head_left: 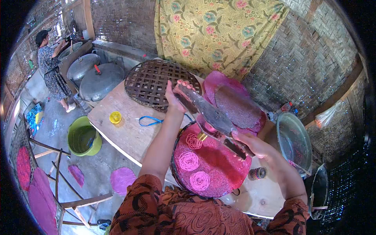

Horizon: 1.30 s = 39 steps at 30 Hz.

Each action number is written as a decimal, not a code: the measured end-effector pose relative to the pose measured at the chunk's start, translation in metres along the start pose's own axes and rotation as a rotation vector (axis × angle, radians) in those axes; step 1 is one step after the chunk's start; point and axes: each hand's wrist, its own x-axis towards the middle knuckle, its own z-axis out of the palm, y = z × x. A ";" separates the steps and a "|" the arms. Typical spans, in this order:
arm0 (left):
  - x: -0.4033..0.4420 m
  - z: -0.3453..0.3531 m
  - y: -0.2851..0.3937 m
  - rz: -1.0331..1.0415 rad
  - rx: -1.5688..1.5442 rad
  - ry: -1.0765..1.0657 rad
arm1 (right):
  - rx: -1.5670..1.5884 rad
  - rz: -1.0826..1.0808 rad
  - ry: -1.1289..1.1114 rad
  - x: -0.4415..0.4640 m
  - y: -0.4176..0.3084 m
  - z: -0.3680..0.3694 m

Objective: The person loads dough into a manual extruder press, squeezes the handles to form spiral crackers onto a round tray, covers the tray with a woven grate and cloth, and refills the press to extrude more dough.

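My left hand [177, 96] is closed round the upper left end of a dark wooden hand press [211, 111], made of two long bars. My right hand [250, 144] grips its lower right end. A short brass tube [202, 136] sticks out below the press. Beneath it lies a round tray covered with a pink-stained sheet [231, 176]. Three coils of thin pink strands rest there: one coil [194, 141] close under the tube, another coil [189, 161] lower left, and a third coil [199, 180] nearest me.
On the wooden table [121, 133] are a woven basket lid [156, 82], a yellow tub [115, 117], a blue strap [149, 120] and a small jar [257, 173]. Pink sheets [239, 105] are stacked behind. A large basin [293, 137] stands right; a person [55, 70] works far left.
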 end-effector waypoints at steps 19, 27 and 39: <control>0.009 -0.037 0.007 -0.035 0.057 0.011 | -0.081 -0.021 0.073 0.050 0.042 -0.006; 0.026 0.024 0.008 0.022 0.278 0.075 | 0.240 -0.038 -0.162 0.053 0.028 -0.020; 0.061 -0.043 -0.031 0.027 0.077 0.060 | -0.072 0.045 0.148 0.048 0.010 -0.050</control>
